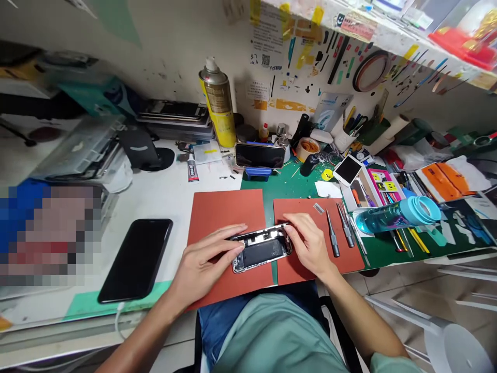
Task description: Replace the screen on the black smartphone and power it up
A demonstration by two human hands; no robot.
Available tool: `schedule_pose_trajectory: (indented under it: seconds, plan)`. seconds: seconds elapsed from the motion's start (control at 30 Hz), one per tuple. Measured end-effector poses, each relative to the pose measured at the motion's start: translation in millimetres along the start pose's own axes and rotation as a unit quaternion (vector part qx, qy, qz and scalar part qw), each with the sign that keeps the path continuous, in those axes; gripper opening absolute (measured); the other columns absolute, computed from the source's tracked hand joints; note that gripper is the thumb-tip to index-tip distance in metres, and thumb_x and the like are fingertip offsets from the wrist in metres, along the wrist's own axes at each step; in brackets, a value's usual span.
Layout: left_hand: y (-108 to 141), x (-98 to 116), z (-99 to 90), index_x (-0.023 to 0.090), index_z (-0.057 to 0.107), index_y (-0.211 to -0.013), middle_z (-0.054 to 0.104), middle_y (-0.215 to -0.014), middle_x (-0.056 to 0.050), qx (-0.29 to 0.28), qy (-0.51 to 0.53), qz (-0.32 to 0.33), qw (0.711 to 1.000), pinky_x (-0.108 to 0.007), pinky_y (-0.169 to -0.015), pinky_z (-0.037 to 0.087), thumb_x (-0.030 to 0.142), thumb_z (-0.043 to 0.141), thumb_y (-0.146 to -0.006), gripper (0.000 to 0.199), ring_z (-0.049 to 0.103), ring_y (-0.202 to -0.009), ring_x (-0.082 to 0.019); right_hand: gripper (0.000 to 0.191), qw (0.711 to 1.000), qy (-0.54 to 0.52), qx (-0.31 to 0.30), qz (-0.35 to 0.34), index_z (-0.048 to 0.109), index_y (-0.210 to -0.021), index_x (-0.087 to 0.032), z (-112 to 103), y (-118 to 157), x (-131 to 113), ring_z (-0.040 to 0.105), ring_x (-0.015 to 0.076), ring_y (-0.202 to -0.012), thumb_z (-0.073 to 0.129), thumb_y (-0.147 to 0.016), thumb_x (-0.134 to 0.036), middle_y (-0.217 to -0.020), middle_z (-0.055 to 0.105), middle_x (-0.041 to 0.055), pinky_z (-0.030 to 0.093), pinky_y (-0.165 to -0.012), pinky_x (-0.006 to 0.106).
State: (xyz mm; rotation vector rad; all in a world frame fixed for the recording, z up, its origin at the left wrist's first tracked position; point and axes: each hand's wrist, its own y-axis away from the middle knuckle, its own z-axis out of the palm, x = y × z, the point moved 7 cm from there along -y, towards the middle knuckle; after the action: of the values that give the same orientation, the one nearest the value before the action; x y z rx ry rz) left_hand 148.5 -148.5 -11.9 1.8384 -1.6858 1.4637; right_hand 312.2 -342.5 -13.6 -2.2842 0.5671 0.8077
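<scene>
Tabletop (178, 199) has its front edge close by both wrists, with the person's lap (221, 321) right behind it, so I have little depth on that side. Ahead of the hands, the left red mat (225, 212) and right red mat (347, 261) give me a flat strip to move over, as far as a phone on a stand (259, 155). Beyond the left hand (209, 259), a strip of white surface separates its mat from a black phone (135, 259). Beyond the right hand (308, 241) I have it tighter: slim grey tools (333, 233) lie near the fingers, and a blue bottle (388, 215) is further out.

Between the hands I see an opened phone (264, 254), spanning the gap between the mats; I cannot tell whether it touches them. The left hand pinches its left end, thumb on top and fingers extended along the far edge. The right hand pinches the far right corner between thumb and curled fingers.
</scene>
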Motion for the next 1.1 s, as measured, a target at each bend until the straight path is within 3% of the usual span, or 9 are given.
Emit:
schedule_pose_trajectory:
  seconds: [0.1, 0.2, 0.3, 0.4, 0.47, 0.57, 0.77, 1.1]
  plan:
    - [-8, 11, -20.8, 0.028, 0.084, -0.103, 0.079, -0.135, -0.003, 0.012, -0.012, -0.009, 1.0, -0.039, -0.105, 0.066, 0.019, 0.073, -0.1, 0.015, 0.08, -0.117, -0.024, 0.023, 0.999, -0.024, 0.012, -0.025, 0.076, -0.122, -0.022, 6, -2, -1, 0.071, 0.0232, -0.1, 0.056, -0.112, -0.022, -0.106, 0.081, 0.0078, 0.062, -0.089, 0.041]
    - [-41, 21, -29.1, 0.029, 0.083, -0.105, 0.082, -0.127, -0.001, 0.014, -0.043, 0.014, 0.999, -0.036, -0.098, 0.066, 0.019, 0.071, -0.102, 0.016, 0.08, -0.11, -0.021, 0.021, 0.997, -0.027, 0.035, -0.055, 0.077, -0.119, -0.02, 5, 4, -2, 0.071, 0.023, -0.097, 0.058, -0.11, -0.016, -0.103, 0.081, 0.0091, 0.062, -0.087, 0.042]
    - [-85, 20, 8.6, 0.023, 0.081, -0.108, 0.084, -0.11, -0.004, -0.112, -0.063, 0.088, 0.988, -0.034, -0.093, 0.064, 0.025, 0.064, -0.107, 0.017, 0.079, -0.101, -0.021, 0.022, 0.995, -0.024, 0.049, -0.082, 0.076, -0.121, -0.018, 3, 7, -5, 0.071, 0.0232, -0.099, 0.06, -0.108, -0.012, -0.106, 0.081, 0.0107, 0.063, -0.088, 0.043]
    - [-115, 8, 65.3, 0.02, 0.08, -0.107, 0.083, -0.105, -0.007, -0.231, -0.151, 0.199, 0.94, -0.035, -0.088, 0.061, 0.025, 0.052, -0.112, 0.029, 0.077, -0.094, -0.021, 0.024, 0.994, -0.022, 0.054, -0.098, 0.076, -0.122, -0.018, 4, 9, -7, 0.072, 0.0235, -0.1, 0.06, -0.107, -0.01, -0.107, 0.081, 0.0116, 0.064, -0.088, 0.044]
    - [-126, -5, 95.6, 0.02, 0.08, -0.106, 0.082, -0.105, -0.007, -0.267, -0.188, 0.238, 0.915, -0.036, -0.089, 0.059, 0.024, 0.05, -0.112, 0.03, 0.076, -0.094, -0.021, 0.024, 0.993, -0.023, 0.058, -0.103, 0.076, -0.123, -0.017, 5, 9, -6, 0.072, 0.0238, -0.099, 0.06, -0.106, -0.009, -0.107, 0.081, 0.012, 0.065, -0.088, 0.044]
    - [-132, -21, 122.5, 0.021, 0.079, -0.108, 0.082, -0.108, -0.009, -0.285, -0.2, 0.256, 0.902, -0.037, -0.091, 0.058, 0.024, 0.049, -0.112, 0.031, 0.074, -0.103, -0.022, 0.024, 0.991, -0.02, 0.068, -0.11, 0.076, -0.122, -0.017, 7, 10, -4, 0.072, 0.0241, -0.098, 0.061, -0.105, -0.009, -0.106, 0.081, 0.0118, 0.065, -0.086, 0.043]
    - [-132, -38, 136.2, 0.019, 0.077, -0.124, 0.077, -0.135, -0.015, -0.285, -0.208, 0.265, 0.897, -0.047, -0.105, 0.057, 0.022, 0.045, -0.114, 0.034, 0.065, -0.139, -0.03, 0.021, 0.993, -0.022, 0.061, -0.1, 0.074, -0.12, -0.017, 9, 10, -2, 0.071, 0.0233, -0.099, 0.057, -0.109, -0.014, -0.108, 0.08, 0.0113, 0.063, -0.092, 0.041]
    - [-131, -49, 136.2, 0.022, 0.075, -0.136, 0.077, -0.139, -0.011, -0.287, -0.19, 0.212, 0.915, -0.05, -0.11, 0.057, 0.03, 0.046, -0.115, 0.036, 0.059, -0.148, -0.032, 0.025, 0.996, -0.023, 0.015, -0.09, 0.068, -0.124, -0.017, 10, 11, 0, 0.071, 0.0228, -0.103, 0.059, -0.104, -0.005, -0.109, 0.078, 0.0109, 0.06, -0.096, 0.039]
